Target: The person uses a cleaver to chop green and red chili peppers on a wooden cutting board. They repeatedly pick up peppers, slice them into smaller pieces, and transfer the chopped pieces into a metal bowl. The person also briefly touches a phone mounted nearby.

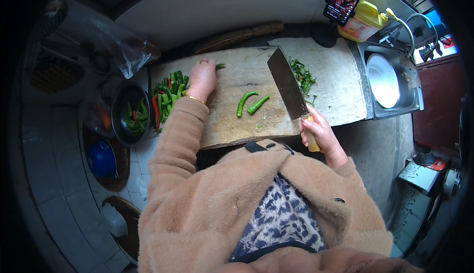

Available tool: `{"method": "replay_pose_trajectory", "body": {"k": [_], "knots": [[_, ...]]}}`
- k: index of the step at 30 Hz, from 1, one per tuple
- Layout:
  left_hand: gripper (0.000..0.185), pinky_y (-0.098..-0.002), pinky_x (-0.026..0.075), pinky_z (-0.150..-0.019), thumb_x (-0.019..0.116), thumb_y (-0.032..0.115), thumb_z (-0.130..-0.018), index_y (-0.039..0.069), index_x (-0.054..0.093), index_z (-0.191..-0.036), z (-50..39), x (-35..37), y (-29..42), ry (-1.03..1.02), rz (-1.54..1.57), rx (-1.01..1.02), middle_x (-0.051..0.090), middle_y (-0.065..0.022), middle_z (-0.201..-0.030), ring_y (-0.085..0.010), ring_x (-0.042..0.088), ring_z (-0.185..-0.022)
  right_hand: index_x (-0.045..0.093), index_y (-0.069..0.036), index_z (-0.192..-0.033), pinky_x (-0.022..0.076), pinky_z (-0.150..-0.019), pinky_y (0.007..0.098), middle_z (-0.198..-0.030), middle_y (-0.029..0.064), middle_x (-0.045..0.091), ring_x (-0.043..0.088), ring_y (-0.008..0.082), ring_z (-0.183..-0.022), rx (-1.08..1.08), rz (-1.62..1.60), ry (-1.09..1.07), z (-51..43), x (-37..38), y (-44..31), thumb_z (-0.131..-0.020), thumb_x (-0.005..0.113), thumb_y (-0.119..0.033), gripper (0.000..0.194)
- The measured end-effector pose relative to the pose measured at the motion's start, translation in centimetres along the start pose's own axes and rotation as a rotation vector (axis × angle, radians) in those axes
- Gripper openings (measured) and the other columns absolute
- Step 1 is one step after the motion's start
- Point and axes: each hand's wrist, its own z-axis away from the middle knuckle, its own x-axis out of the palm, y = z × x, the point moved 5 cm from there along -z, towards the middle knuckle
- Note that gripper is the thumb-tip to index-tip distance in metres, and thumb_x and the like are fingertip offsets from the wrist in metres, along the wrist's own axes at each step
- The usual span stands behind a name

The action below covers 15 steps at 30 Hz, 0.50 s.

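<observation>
My right hand (321, 127) grips the pale handle of a cleaver (287, 84), its broad blade raised over the right part of the wooden cutting board (233, 128). At the board's far left, my left hand (203, 79) curls its fingers round a green chili pepper (220, 66), whose end pokes out on the right. Against that hand's left side lies a heap of green and red chili peppers (172, 89). Two green chili peppers (246, 103) rest apart from it, mid-board. Chopped green trimmings (301, 76) lie right of the blade, partly hidden by it.
A dark metal bowl (114, 123) with peppers stands left of the board. Beyond the board are a phone (342, 0) on a stand and a yellow jug (364, 23). At right, a sink (407, 95) holds a white basin (382, 80). A plastic bag (127, 50) hangs back left.
</observation>
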Motion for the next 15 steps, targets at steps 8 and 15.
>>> {"method": "replay_pose_trajectory", "body": {"k": [8,15], "knots": [[0.012,-0.0487,0.051,-0.082,0.056,0.003,-0.081,0.002,0.062,-0.091,0.3,2.2,10.3,-0.011,0.342,0.145,0.062,-0.0228,-0.094,-0.0422,0.06,-0.091,0.031,-0.008,-0.153,0.0467,-0.048,0.0239,-0.081,0.0048,0.057,0.055,0.0108,-0.055,-0.105,0.017,-0.014,0.1,0.6,-0.6,-0.095,0.058,-0.016,0.064],[0.01,-0.0484,0.052,-0.081,0.058,0.004,-0.08,0.001,0.061,-0.089,0.7,1.4,12.3,-0.025,0.381,0.147,0.061,-0.0226,-0.094,-0.0421,0.06,-0.09,0.029,-0.008,-0.153,0.0463,-0.048,0.0242,-0.082,0.0051,0.057,0.055,0.0115,-0.055,-0.068,0.168,-0.029,-0.7,1.2,-0.8,-0.095,0.056,-0.018,0.065]]}}
